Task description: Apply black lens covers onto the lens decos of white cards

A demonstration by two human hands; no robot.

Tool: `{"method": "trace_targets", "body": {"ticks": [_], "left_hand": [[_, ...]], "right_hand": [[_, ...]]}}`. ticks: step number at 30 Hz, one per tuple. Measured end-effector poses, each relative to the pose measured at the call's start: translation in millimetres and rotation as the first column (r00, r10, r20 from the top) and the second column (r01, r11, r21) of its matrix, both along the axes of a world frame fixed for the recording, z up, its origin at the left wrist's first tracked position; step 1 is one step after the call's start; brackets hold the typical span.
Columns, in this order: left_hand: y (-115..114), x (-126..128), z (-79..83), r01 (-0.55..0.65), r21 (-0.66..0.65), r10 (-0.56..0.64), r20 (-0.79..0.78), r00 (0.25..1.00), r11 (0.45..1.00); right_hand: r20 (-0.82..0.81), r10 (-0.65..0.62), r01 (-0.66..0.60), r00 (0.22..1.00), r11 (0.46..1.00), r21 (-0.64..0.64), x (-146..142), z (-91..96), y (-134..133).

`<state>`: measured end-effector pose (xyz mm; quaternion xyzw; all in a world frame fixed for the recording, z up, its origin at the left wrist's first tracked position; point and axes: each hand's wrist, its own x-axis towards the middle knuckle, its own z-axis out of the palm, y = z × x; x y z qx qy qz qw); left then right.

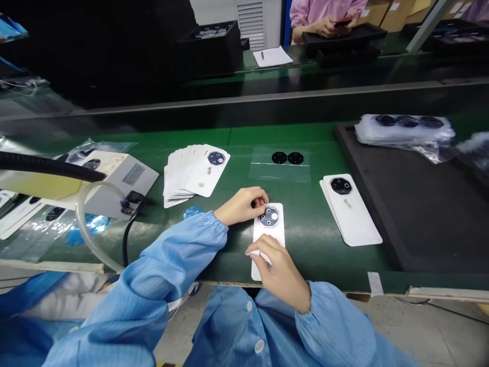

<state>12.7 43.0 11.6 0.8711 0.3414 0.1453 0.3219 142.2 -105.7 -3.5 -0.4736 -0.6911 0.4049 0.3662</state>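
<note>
Back cover — left hand pinching top, right hand holding bottom

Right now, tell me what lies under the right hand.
A white phone back cover lies under the right hand, which hides its lower part. The left hand touches its camera ring.

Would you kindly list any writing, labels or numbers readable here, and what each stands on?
Nothing here is readable.
Grey label on the white box: print too blurred.
Small mark on the top fanned cover: too small.
Similar mark on the right-hand cover: too small.
Held white cover: no print visible.
</note>
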Motion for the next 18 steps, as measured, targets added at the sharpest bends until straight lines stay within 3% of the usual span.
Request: {"method": "trace_targets", "body": {"ticks": [8,13,18], "left_hand": [[4.6,3.1,-5.5,0.020,0.045,-0.014,-0.129,0.992,0.999],[-9.4,9.4,-0.9,0.031,0.205,0.030,-0.290,0.957,0.978],[-30.2,17.5,-2.2,0.046,0.402,0.134,-0.408,0.903,0.915]], "right_hand": [[0.066,-0.033,0.028,0.997,0.997,0.065,-7.0,-7.8,-6.6],[0.101,-0.022,0.014,0.995,0.996,0.084,-7.8,-7.8,-7.3],[0.122,-0.035,0.024,0.992,0.996,0.086,-9.3,-6.5,-6.5]]}}
